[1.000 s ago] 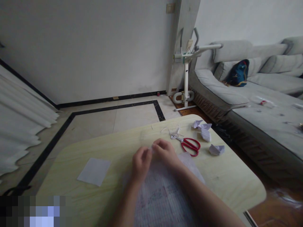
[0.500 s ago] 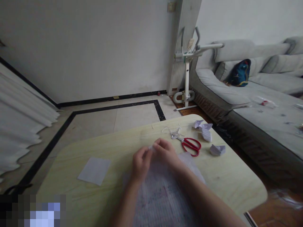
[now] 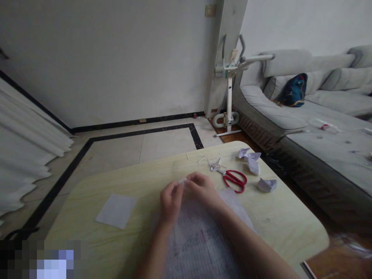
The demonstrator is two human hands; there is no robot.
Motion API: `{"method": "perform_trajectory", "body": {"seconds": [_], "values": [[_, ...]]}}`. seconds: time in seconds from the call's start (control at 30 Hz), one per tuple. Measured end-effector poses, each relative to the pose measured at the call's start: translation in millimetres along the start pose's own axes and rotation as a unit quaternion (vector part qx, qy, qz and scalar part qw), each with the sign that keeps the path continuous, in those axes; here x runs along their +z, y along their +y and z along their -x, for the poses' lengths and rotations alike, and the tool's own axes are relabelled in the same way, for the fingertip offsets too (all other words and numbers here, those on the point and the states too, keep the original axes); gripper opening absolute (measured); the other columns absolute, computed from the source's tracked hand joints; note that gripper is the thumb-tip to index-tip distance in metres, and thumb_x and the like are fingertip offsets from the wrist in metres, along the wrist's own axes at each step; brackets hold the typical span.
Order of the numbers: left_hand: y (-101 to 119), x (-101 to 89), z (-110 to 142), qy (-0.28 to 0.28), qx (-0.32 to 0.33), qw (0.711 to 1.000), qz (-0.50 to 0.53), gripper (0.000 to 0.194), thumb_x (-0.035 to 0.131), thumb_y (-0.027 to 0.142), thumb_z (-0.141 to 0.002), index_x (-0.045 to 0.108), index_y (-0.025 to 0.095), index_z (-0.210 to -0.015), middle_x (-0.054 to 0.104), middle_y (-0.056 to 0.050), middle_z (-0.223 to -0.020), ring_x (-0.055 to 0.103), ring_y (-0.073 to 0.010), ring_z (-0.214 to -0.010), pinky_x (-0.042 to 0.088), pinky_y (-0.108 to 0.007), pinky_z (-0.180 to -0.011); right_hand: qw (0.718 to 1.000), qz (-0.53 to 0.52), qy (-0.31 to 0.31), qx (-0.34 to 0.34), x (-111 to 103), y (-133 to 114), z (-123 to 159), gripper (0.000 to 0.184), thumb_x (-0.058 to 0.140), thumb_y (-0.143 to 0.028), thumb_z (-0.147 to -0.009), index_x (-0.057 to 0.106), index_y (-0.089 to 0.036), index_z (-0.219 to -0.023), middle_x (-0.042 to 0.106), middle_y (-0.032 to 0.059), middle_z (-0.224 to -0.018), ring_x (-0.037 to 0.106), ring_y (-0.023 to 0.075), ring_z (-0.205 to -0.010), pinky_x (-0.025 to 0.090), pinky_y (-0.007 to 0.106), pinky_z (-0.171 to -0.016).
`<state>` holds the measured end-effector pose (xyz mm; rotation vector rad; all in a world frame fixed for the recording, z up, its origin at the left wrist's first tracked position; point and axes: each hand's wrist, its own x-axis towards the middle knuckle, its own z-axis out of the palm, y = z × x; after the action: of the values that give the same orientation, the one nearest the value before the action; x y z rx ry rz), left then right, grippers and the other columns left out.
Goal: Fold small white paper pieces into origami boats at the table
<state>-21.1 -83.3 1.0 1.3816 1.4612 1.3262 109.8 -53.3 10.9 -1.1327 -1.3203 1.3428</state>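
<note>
My left hand (image 3: pixel 171 200) and my right hand (image 3: pixel 201 188) meet near the middle of the table, both closed in a pinch. Between their fingertips is a small white piece of paper (image 3: pixel 182 181), mostly hidden by the fingers. Beneath my forearms lies a large thin lined sheet (image 3: pixel 200 240) with faint marks on it. Red-handled scissors (image 3: pixel 235 180) rest to the right of my right hand, their blades beside small white scraps (image 3: pixel 215 164). A square white sheet of paper (image 3: pixel 116 211) lies flat to the left of my left hand.
Folded paper pieces (image 3: pixel 252 162) sit at the table's right side, with another folded paper (image 3: pixel 267 185) nearer me. The pale wooden table (image 3: pixel 290 221) has rounded corners. Beyond it stand an exercise bike (image 3: pixel 229 97) and a grey sofa (image 3: pixel 325 155) at the right.
Both hands have shifted very slightly, and a little more of the white paper shows between the fingertips. The scissors, scraps and other papers are as before.
</note>
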Motion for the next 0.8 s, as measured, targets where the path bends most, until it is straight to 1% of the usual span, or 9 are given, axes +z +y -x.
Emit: {"method": "perform_trajectory", "body": {"seconds": [0.1, 0.23, 0.33, 0.4, 0.57, 0.7, 0.8], "values": [[0, -0.9, -1, 0.016, -0.005, 1.0, 0.011, 0.027, 0.056, 0.037, -0.081, 0.057, 0.016, -0.064, 0.051, 0.002, -0.057, 0.048, -0.0125, -0.056, 0.038, -0.02, -0.051, 0.999, 0.03, -0.018, -0.001, -1, 0, 0, 0.02, 0.06, -0.034, -0.079, 0.061, -0.016, -0.073, 0.058, 0.0001, -0.066, 0.053, 0.0132, -0.063, 0.04, 0.024, -0.057], [-1, -1.8, -1, 0.004, -0.018, 0.999, 0.026, 0.025, 0.056, 0.035, -0.08, 0.056, 0.016, -0.064, 0.052, 0.002, -0.058, 0.049, -0.0127, -0.057, 0.039, -0.021, -0.051, 0.997, 0.065, -0.043, -0.029, -2, 1, 2, 0.02, 0.055, -0.033, -0.083, 0.059, -0.016, -0.074, 0.056, -0.0003, -0.067, 0.051, 0.0132, -0.065, 0.039, 0.023, -0.058], [1, -1.5, -1, 0.016, -0.011, 1.0, 0.01, 0.026, 0.056, 0.035, -0.08, 0.053, 0.017, -0.061, 0.048, 0.003, -0.055, 0.046, -0.0118, -0.055, 0.037, -0.02, -0.049, 0.994, 0.08, -0.052, -0.047, -1, 1, 3, 0.018, 0.051, -0.032, -0.086, 0.057, -0.016, -0.078, 0.055, -0.0005, -0.069, 0.05, 0.0132, -0.066, 0.039, 0.024, -0.06], [2, -0.9, -1, 0.021, -0.008, 1.0, -0.003, 0.027, 0.056, 0.036, -0.08, 0.053, 0.017, -0.061, 0.048, 0.003, -0.055, 0.046, -0.0116, -0.054, 0.036, -0.02, -0.048, 0.995, 0.079, -0.047, -0.049, 0, 3, 3, 0.018, 0.051, -0.032, -0.086, 0.056, -0.017, -0.078, 0.055, -0.0004, -0.07, 0.05, 0.0135, -0.067, 0.039, 0.024, -0.06], [0, 1.0, 0, 0.03, 0.017, 0.998, -0.047, 0.025, 0.055, 0.036, -0.081, 0.059, 0.016, -0.068, 0.053, 0.001, -0.058, 0.049, -0.0128, -0.055, 0.037, -0.021, -0.05, 0.997, 0.053, -0.007, -0.051, 3, 9, 2, 0.018, 0.055, -0.032, -0.082, 0.056, -0.016, -0.074, 0.054, -0.001, -0.066, 0.049, 0.0129, -0.063, 0.038, 0.023, -0.057], [-5, 2.5, -1, 0.046, 0.046, 0.995, -0.078, 0.026, 0.053, 0.036, -0.083, 0.057, 0.017, -0.066, 0.053, 0.001, -0.058, 0.05, -0.013, -0.056, 0.037, -0.021, -0.051, 0.996, 0.064, 0.008, -0.066, 6, 12, 2, 0.015, 0.057, -0.029, -0.08, 0.056, -0.017, -0.072, 0.053, -0.0022, -0.063, 0.047, 0.0118, -0.059, 0.037, 0.022, -0.054], [-7, 4.2, -3, 0.062, 0.07, 0.99, -0.107, 0.027, 0.053, 0.036, -0.084, 0.056, 0.017, -0.065, 0.052, 0.002, -0.057, 0.049, -0.0129, -0.056, 0.037, -0.021, -0.052, 0.994, 0.084, 0.021, -0.073, 6, 10, 1, 0.014, 0.055, -0.027, -0.08, 0.057, -0.017, -0.071, 0.053, -0.002, -0.062, 0.047, 0.0119, -0.059, 0.037, 0.023, -0.054]]}}
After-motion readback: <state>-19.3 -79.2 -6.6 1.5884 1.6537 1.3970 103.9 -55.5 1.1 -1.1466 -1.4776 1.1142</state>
